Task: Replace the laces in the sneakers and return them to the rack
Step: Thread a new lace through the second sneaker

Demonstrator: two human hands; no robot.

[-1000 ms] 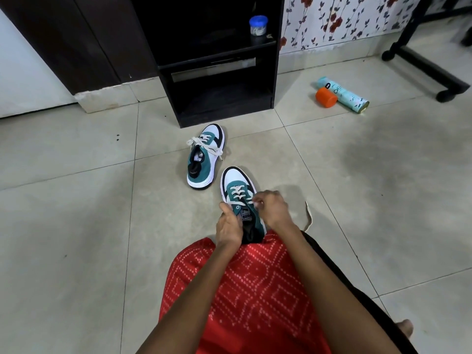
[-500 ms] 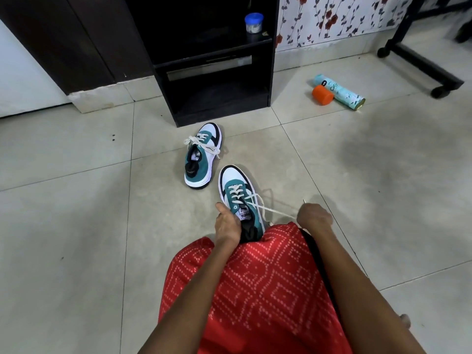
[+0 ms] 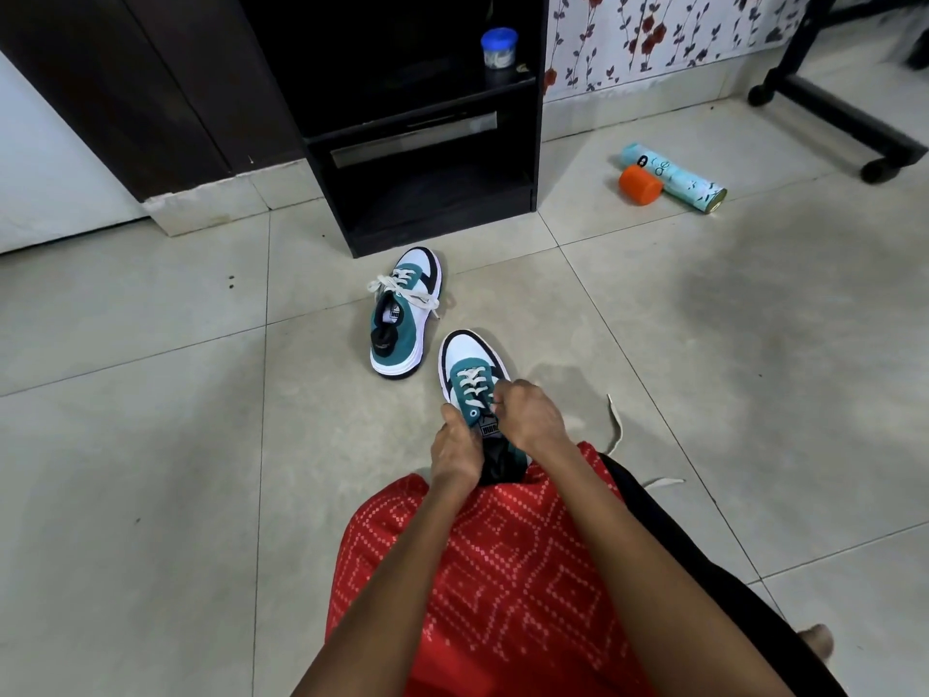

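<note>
Two teal, white and black sneakers lie on the tiled floor. The near sneaker point(image 3: 470, 367) points away from me, its heel against my red-clad knee. My left hand point(image 3: 456, 447) grips its left side by the collar. My right hand point(image 3: 528, 417) is curled at the upper eyelets on its right side, pinching the white lace point(image 3: 614, 425), whose loose ends trail on the floor to the right. The far sneaker point(image 3: 404, 319) rests laced, with loose lace ends, just in front of the black rack point(image 3: 432, 143).
A small blue-lidded jar point(image 3: 498, 47) stands on the rack's upper shelf. A teal spray can point(image 3: 676, 177) and an orange cap point(image 3: 639, 185) lie on the floor at the right. A black wheeled stand base point(image 3: 844, 118) is at the far right.
My right hand, which had pulled the lace out to the right half a second ago, has come back to the sneaker's eyelets. The lace now lies slack on the floor. My left hand stayed.
</note>
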